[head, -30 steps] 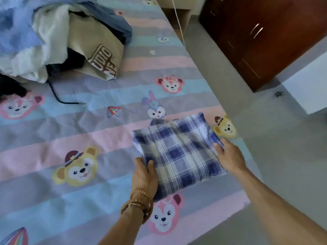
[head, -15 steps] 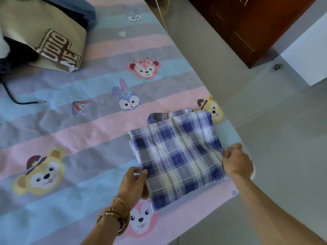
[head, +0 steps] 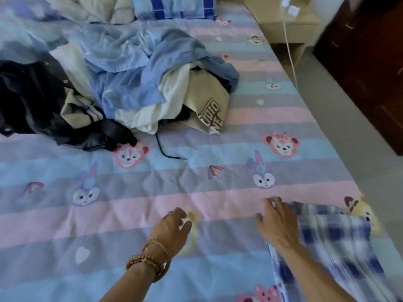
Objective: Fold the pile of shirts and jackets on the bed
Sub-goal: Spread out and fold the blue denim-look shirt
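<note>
Both hands, left (head: 172,231) and right (head: 278,223), hover loose-fingered and empty beside the blurred, folded blue-checked shirt (head: 333,243).

The pile of clothes (head: 122,83) is lying on the far left of the bed (head: 218,280), with a pillow (head: 172,6) behind it. The folded shirt (head: 331,247) is resting at the near right edge. Both hands are being held over the bed: the right hand (head: 278,225) beside the shirt, the left hand (head: 172,231) further left. A nightstand (head: 283,20) is standing beyond the bed's right side.
</note>
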Motion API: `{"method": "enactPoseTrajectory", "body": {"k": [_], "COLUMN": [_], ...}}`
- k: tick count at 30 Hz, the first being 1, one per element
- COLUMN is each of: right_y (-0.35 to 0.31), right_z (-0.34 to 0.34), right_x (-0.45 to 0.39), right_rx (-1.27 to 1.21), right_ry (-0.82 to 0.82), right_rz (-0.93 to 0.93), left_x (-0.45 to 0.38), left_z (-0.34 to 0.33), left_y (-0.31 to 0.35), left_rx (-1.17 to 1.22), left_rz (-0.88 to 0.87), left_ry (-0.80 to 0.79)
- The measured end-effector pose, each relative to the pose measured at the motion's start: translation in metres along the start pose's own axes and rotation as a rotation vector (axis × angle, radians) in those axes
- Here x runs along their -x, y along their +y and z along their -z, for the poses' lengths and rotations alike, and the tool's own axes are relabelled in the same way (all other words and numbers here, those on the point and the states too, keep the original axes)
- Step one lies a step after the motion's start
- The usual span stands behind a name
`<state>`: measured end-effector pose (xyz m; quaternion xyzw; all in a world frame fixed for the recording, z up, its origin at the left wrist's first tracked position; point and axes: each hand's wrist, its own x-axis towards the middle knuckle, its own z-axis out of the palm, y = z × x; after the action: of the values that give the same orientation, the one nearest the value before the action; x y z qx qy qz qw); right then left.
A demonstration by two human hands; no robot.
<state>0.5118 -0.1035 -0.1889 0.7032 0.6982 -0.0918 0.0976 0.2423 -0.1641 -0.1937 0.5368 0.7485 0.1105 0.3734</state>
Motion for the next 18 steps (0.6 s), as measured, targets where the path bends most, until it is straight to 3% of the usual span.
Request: {"method": "enactPoseTrajectory", "body": {"k": [4,8,11,13,18], "right_y": [-0.144,-0.254,-0.311,-0.339,-0.358], "right_z": [0.024,0.05,0.082,0.107,0.146], "right_x": [-0.041,-0.094,-0.148,-0.185,-0.248], "right_rx": [-0.189,-0.306,-0.165,-0.027,0.228], "right_ry": [-0.021,0.188,0.418,0.485,0.397], "right_rz": [0.165,0.366,0.493,0.501,0.457], "left_x": [-0.033,-0.07,-0.097,-0.11,-0.133], "left_z": [0.09,0.152,0.18,0.191,0.204], "left_y": [-0.064,-0.108,-0.126,-0.131,-0.128], "left_rx": [-0.08,-0.088,-0.08,-0.056,-0.018], "left_rz": [0.017,0.038,0.08,0.073,0.028], "left_ry": [0.054,0.115,0.126,0.146,0.197]}}
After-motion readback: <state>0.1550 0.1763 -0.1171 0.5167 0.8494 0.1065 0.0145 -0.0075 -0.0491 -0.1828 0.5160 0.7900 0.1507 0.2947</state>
